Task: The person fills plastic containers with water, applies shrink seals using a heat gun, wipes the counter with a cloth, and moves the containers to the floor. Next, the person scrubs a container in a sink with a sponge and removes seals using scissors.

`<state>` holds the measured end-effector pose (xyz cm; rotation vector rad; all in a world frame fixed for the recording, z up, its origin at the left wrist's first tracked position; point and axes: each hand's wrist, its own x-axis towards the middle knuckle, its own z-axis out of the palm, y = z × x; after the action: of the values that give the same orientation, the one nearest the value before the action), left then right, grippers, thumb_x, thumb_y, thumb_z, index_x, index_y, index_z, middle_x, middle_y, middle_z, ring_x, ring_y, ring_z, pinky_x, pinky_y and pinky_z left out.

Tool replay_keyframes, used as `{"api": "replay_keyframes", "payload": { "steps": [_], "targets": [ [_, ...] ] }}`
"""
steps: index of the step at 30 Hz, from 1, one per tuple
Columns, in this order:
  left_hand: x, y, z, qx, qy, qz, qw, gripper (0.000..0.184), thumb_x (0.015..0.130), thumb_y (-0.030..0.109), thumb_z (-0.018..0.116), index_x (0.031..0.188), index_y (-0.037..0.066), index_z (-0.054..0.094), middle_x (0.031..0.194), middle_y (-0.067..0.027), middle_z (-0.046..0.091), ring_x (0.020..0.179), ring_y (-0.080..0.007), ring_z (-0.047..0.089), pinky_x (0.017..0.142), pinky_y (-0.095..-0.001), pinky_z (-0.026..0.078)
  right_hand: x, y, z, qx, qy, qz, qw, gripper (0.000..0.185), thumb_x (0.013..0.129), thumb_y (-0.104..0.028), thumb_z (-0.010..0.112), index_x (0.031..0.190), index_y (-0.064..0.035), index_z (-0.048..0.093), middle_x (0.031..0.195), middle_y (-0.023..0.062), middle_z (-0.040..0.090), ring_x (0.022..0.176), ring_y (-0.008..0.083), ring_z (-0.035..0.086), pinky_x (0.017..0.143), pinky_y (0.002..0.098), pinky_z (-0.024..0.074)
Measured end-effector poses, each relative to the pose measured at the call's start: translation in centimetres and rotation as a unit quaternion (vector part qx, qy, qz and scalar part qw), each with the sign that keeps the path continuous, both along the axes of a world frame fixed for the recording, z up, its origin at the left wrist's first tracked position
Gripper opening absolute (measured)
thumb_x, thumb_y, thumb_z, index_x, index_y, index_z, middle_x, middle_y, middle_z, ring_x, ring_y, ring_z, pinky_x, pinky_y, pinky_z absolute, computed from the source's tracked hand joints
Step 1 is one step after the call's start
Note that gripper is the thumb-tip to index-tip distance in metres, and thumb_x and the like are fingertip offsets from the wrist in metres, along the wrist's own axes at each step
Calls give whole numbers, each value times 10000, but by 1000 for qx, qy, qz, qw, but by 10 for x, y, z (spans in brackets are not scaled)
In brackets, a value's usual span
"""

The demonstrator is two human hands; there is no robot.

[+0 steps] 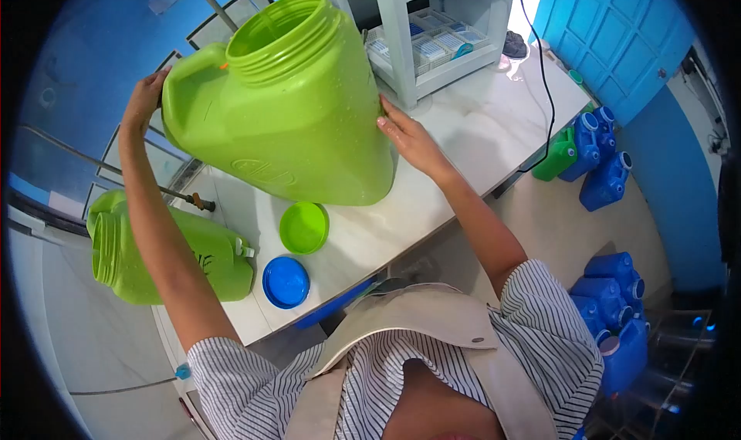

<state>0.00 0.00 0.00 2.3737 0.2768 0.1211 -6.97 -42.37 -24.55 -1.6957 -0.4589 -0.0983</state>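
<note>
A large lime-green water jug [309, 131], its wide threaded mouth uncapped, leans over the white counter between my two hands. At its handle side, my left hand [145, 100] curls its fingers around the edge, their tips partly hidden. My right hand [413, 140] presses against the opposite side, fingers bent along the wall. A green lid [304, 228] lies on the counter just in front of the jug, with a blue lid [285, 282] nearer the edge. Under my left forearm, a second green jug [224, 251] with a small white spigot lies on its side.
A grey shelf unit [397, 46] holding trays of small items stands at the back of the counter. A black cable [549, 93] hangs over the right edge. Several blue jugs [606, 181] and a green one [556, 158] sit on the floor, near a blue door [617, 38].
</note>
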Motion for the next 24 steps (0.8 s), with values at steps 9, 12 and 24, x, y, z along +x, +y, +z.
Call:
{"api": "replay_keyframes", "payload": {
  "steps": [9, 12, 24],
  "targets": [
    [-22, -13, -39, -39, -242, -40, 969, 464, 921, 377, 496, 1205, 15, 558, 1116, -97, 613, 1001, -147, 561, 868, -251, 421, 3, 1, -14, 5, -50, -36, 998, 545, 926, -327, 501, 1348, -14, 358, 1324, 175, 456, 1221, 232, 447, 1000, 305, 337],
    [-32, -22, -47, -54, -314, 6, 948, 444, 939, 345, 457, 1172, -16, 568, 1106, -108, 611, 1006, -164, 560, 880, -266, 416, 13, -23, -11, 45, 54, 64, 995, 488, 951, -282, 462, 1356, -28, 361, 1343, 116, 449, 1205, 168, 435, 1000, 269, 323],
    [-165, -305, -217, 129, -596, 4, 793, 174, 843, 109, 444, 944, -22, 501, 876, -148, 520, 793, -247, 481, 697, -348, 404, 291, -153, -47, -410, -193, -146, 879, 309, 761, -337, 652, 1049, -229, 677, 1361, 159, 327, 1248, 408, 251, 1014, 547, 234]
  ]
}}
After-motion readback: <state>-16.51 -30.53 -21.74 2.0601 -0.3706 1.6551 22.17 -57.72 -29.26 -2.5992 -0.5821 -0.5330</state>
